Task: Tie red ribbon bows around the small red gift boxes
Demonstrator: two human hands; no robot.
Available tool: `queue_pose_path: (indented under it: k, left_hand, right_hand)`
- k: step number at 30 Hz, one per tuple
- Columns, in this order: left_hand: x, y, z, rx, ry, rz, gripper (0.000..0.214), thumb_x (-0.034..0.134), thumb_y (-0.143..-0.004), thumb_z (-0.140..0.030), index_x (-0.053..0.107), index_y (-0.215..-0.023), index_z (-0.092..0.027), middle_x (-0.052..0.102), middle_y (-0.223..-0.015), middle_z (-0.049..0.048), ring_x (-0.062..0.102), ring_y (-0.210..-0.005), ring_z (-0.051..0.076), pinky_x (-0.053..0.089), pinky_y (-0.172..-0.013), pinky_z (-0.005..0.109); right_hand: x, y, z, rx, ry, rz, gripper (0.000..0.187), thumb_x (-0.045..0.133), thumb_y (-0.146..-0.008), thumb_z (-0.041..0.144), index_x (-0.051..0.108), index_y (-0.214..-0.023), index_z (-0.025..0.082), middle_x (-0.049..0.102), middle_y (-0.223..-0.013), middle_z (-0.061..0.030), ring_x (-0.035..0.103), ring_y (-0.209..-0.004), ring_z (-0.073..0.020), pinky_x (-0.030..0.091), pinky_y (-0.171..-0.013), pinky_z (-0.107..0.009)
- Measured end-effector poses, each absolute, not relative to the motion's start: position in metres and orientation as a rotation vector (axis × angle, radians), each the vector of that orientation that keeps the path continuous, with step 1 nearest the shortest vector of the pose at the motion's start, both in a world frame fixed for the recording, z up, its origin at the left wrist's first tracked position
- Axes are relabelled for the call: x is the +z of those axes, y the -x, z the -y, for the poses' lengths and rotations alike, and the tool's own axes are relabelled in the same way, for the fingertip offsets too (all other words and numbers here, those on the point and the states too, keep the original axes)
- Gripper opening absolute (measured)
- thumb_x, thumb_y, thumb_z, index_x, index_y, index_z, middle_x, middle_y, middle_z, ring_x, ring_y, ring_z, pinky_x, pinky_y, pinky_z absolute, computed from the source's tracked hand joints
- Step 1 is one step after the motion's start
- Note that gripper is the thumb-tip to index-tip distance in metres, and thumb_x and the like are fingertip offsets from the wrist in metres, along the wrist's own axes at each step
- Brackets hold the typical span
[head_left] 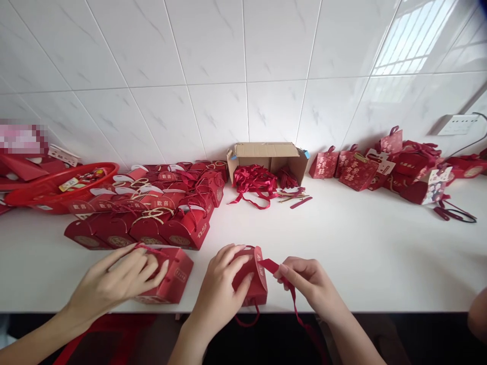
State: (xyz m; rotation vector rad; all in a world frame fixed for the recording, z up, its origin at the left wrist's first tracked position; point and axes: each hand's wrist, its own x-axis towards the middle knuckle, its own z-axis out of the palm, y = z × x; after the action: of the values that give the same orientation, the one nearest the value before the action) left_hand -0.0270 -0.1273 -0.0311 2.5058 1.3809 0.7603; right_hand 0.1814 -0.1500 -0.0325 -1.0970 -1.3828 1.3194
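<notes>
Near edge, centre: the left hand (220, 279) is wrapped around a small dark-red card box (259, 290) with a curved, lettered flap, fingers over the top and thumb towards its right side; the grip appears to steady the box on the smooth white tabletop (342, 238). The right hand (304, 279) pinches a flat dark-red fabric ribbon (270, 264) close to its slanted tip, probably because a short free end is easier to direct. The tip points left, at the flap, and seems to meet it; from here I cannot tell whether it passes inside. The ribbon's long axis runs from the tip rightward and nearer, then drops over the table edge. The flap faces right; the hand hides the box's long axis.

To the left, another person's hand (117, 274) curls over a second red card box (173, 279). Farther, rows of red boxes with gold medallions (114, 230) stand side by side, presumably to save space. Far centre, a brown cardboard carton (266, 149) holds heaped red ribbons (253, 177), its opening turned near, apparently for easy reach. Far right, red patterned gift packages (357, 172) cluster before the white tiled wall (216, 45).
</notes>
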Motion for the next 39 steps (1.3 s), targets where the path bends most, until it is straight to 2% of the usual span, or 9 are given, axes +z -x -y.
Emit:
queue_pose_path:
  k: [7, 10, 15, 27, 31, 33, 35, 37, 39]
  left_hand:
    - [-0.026, 0.024, 0.129, 0.813, -2.513, -1.262, 0.037, 0.052, -0.084, -0.017, 0.055, -0.12, -0.024, 0.059, -0.122, 0.0076, 0.051, -0.118, 0.024, 0.046, -0.099, 0.042]
    - [-0.027, 0.02, 0.128, 0.961, -2.523, -1.284, 0.029, 0.054, -0.084, -0.018, 0.059, -0.112, -0.023, 0.062, -0.118, 0.0085, 0.054, -0.115, 0.025, 0.048, -0.096, 0.042]
    - [-0.028, 0.015, 0.127, 1.122, -2.637, -1.338, 0.008, 0.057, -0.082, -0.017, 0.063, -0.085, -0.021, 0.065, -0.109, 0.0075, 0.054, -0.114, 0.027, 0.047, -0.094, 0.045]
    - [-0.03, 0.014, 0.129, 1.24, -2.669, -1.307, 0.012, 0.06, -0.078, -0.011, 0.065, -0.08, -0.022, 0.069, -0.099, 0.004, 0.058, -0.103, 0.024, 0.048, -0.089, 0.041]
    - [-0.029, 0.015, 0.129, 1.256, -2.683, -1.304, 0.014, 0.06, -0.078, -0.01, 0.064, -0.072, -0.022, 0.07, -0.095, 0.0032, 0.058, -0.102, 0.024, 0.048, -0.088, 0.041]
    - [-0.027, 0.017, 0.127, 1.32, -2.687, -1.311, 0.015, 0.061, -0.078, -0.01, 0.064, -0.07, -0.022, 0.07, -0.093, 0.0035, 0.058, -0.102, 0.024, 0.048, -0.087, 0.042]
    - [-0.021, 0.02, 0.125, 1.449, -2.674, -1.316, 0.013, 0.063, -0.077, -0.011, 0.065, -0.071, -0.022, 0.069, -0.09, 0.0042, 0.059, -0.1, 0.024, 0.048, -0.087, 0.042]
    - [-0.011, 0.023, 0.123, 1.591, -2.651, -1.301, 0.011, 0.066, -0.076, -0.012, 0.065, -0.072, -0.022, 0.068, -0.088, 0.0046, 0.06, -0.097, 0.024, 0.049, -0.086, 0.042]
    - [0.001, 0.026, 0.121, 1.696, -2.637, -1.266, 0.012, 0.069, -0.073, -0.01, 0.065, -0.073, -0.021, 0.068, -0.088, 0.0046, 0.06, -0.096, 0.023, 0.05, -0.085, 0.042]
  right_hand:
    - [-0.031, -0.175, 0.147, 1.403, 1.059, 1.381, 0.04, 0.055, -0.084, 0.05, 0.068, -0.068, 0.015, 0.06, -0.065, -0.0028, 0.05, -0.058, -0.0123, 0.043, -0.059, -0.025]
    - [-0.028, -0.17, 0.146, 1.423, 1.068, 1.365, 0.042, 0.055, -0.082, 0.053, 0.068, -0.068, 0.015, 0.06, -0.063, -0.0023, 0.05, -0.057, -0.0121, 0.043, -0.058, -0.025]
    - [-0.028, -0.168, 0.147, 1.435, 1.109, 1.311, 0.045, 0.055, -0.082, 0.055, 0.068, -0.067, 0.015, 0.058, -0.059, -0.002, 0.049, -0.054, -0.0114, 0.042, -0.056, -0.024]
    - [-0.032, -0.171, 0.153, 1.493, 1.095, 1.251, 0.043, 0.057, -0.081, 0.053, 0.069, -0.07, 0.014, 0.057, -0.057, -0.0006, 0.048, -0.052, -0.0099, 0.04, -0.054, -0.023]
    - [-0.03, -0.168, 0.147, 1.459, 1.097, 1.345, 0.045, 0.053, -0.084, 0.054, 0.067, -0.069, 0.014, 0.056, -0.056, -0.0004, 0.049, -0.053, -0.0107, 0.041, -0.055, -0.024]
    - [-0.029, -0.169, 0.145, 1.372, 1.153, 1.45, 0.045, 0.05, -0.086, 0.054, 0.066, -0.073, 0.014, 0.06, -0.063, -0.0023, 0.054, -0.06, -0.0137, 0.044, -0.059, -0.026]
    - [-0.027, -0.17, 0.142, 1.157, 1.229, 1.543, 0.039, 0.05, -0.086, 0.052, 0.065, -0.083, 0.017, 0.066, -0.084, -0.0063, 0.061, -0.081, -0.0199, 0.048, -0.072, -0.031]
    - [-0.022, -0.169, 0.138, 0.939, 1.25, 1.591, 0.033, 0.054, -0.085, 0.05, 0.064, -0.098, 0.021, 0.063, -0.112, -0.0083, 0.055, -0.108, -0.0248, 0.044, -0.091, -0.038]
    - [-0.014, -0.164, 0.132, 0.928, 1.173, 1.658, 0.034, 0.057, -0.084, 0.047, 0.061, -0.108, 0.024, 0.059, -0.122, -0.0075, 0.051, -0.116, -0.0247, 0.04, -0.098, -0.039]
